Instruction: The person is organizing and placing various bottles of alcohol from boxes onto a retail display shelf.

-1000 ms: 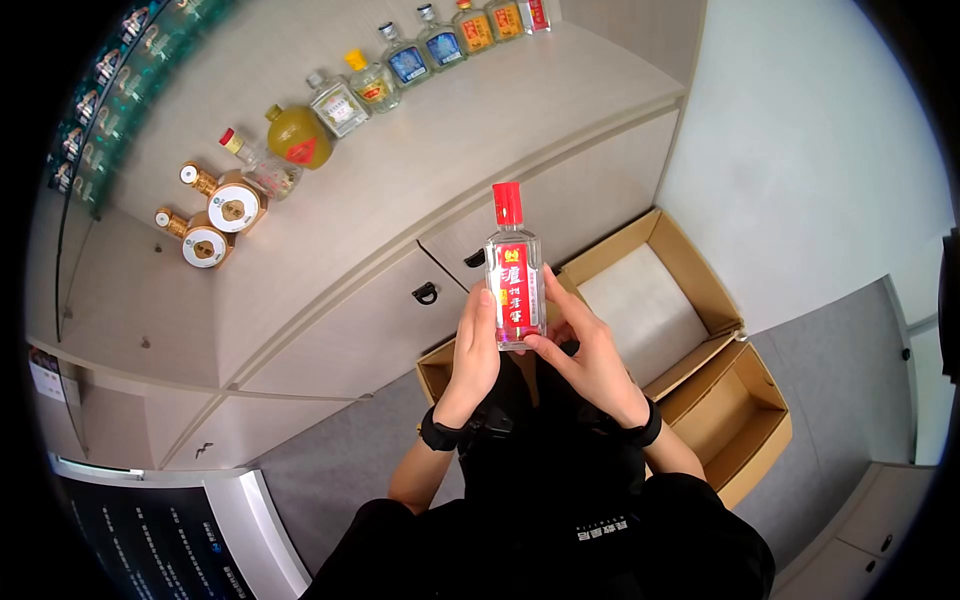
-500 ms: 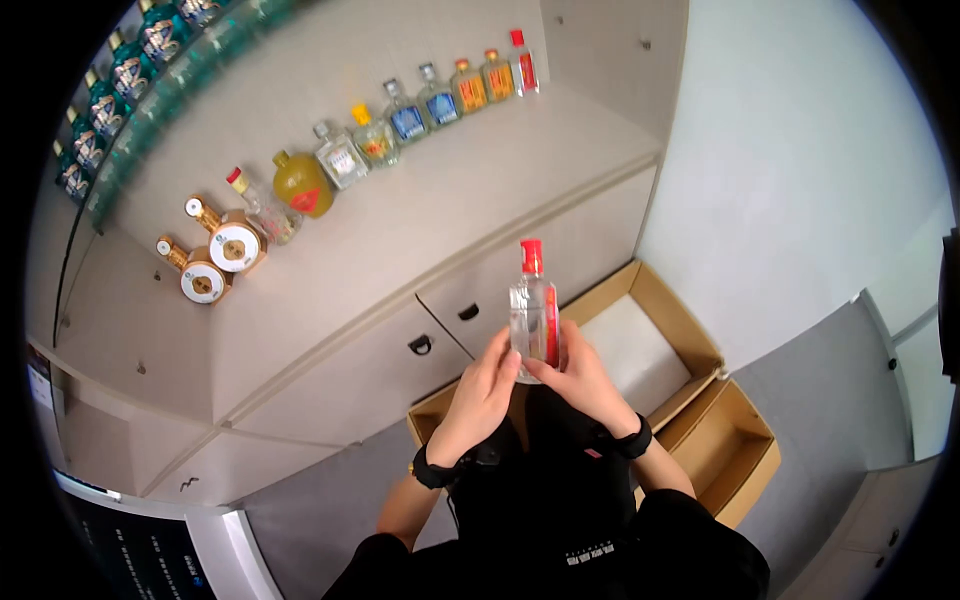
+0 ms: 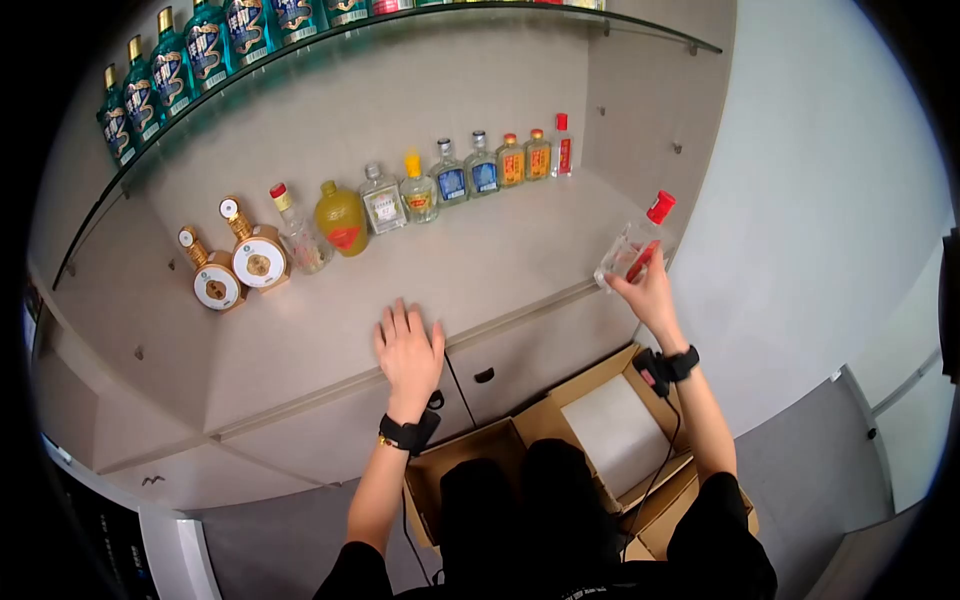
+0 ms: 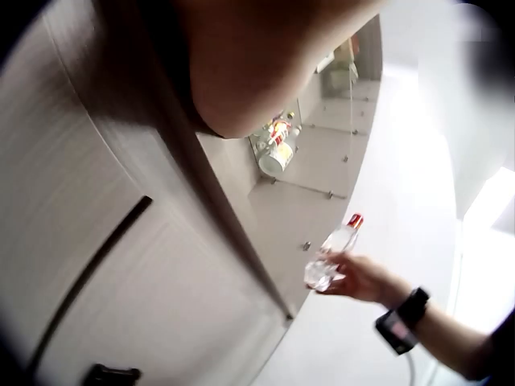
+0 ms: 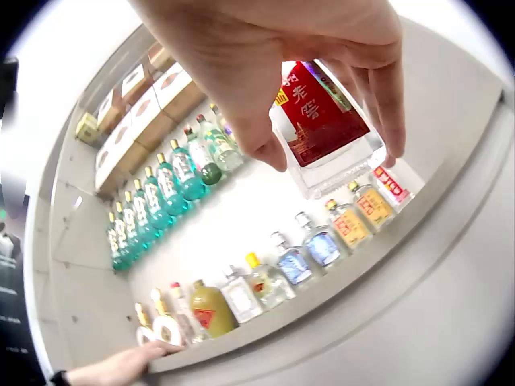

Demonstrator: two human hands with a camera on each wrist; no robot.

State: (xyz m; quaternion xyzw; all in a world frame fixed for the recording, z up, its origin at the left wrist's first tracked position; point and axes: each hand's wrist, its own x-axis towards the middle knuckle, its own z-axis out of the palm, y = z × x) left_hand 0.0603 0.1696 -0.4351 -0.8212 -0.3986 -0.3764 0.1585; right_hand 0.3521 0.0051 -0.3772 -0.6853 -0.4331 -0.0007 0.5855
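My right hand (image 3: pixel 648 293) grips a clear glass liquor bottle (image 3: pixel 627 250) with a red cap and red label, tilted, at the right end of the shelf's front edge. In the right wrist view the thumb and fingers hold the bottle (image 5: pixel 322 129) from both sides, its base above the shelf. My left hand (image 3: pixel 408 350) lies flat with fingers spread on the front edge of the shelf board (image 3: pixel 480 275). A similar red-capped bottle (image 3: pixel 562 148) stands at the right end of the row along the back.
The row also has orange-label bottles (image 3: pixel 511 160), blue-label bottles (image 3: pixel 450 175), an olive-green jug (image 3: pixel 342 220) and round white-and-gold bottles (image 3: pixel 260 262). Above runs a glass shelf (image 3: pixel 400 17) with teal bottles (image 3: pixel 207 45). Cardboard boxes (image 3: pixel 535 425) stand on the floor below.
The left hand has let go of the bottle and moved onto the shelf edge. The right hand has carried the bottle rightward and up to the shelf. The view has tilted upward.
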